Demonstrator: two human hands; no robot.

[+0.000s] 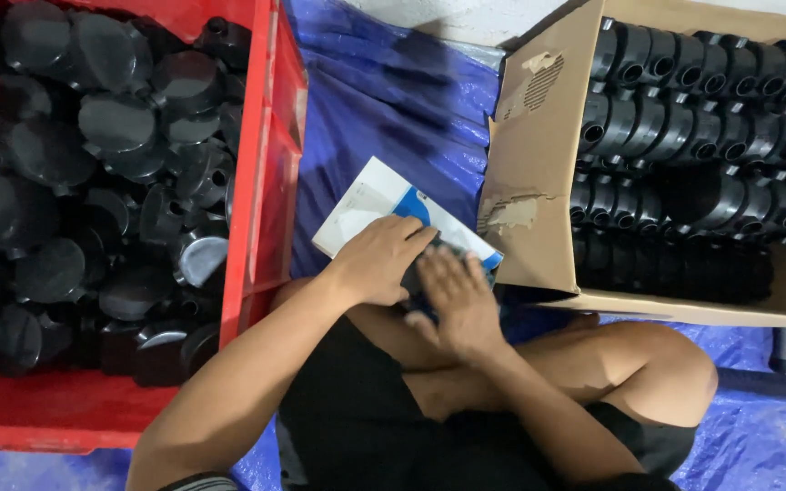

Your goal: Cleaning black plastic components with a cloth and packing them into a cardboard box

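— Where is the box?
— The white-and-blue carton (384,205) rests over your lap. Your left hand (377,262) curls on its edge, and your right hand (455,300) presses a dark part into it.
— How does it handle?
— Likely light and crushable; grip its corners, not its faces.

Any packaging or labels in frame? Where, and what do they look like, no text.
White and blue flat box: centre, on the blue tarp, partly under the left hand and right hand.
Brown cardboard carton: right, open, torn flap, rows of black plastic parts inside.
Red plastic crate: left, heaped with black round parts.
No signs or screens.
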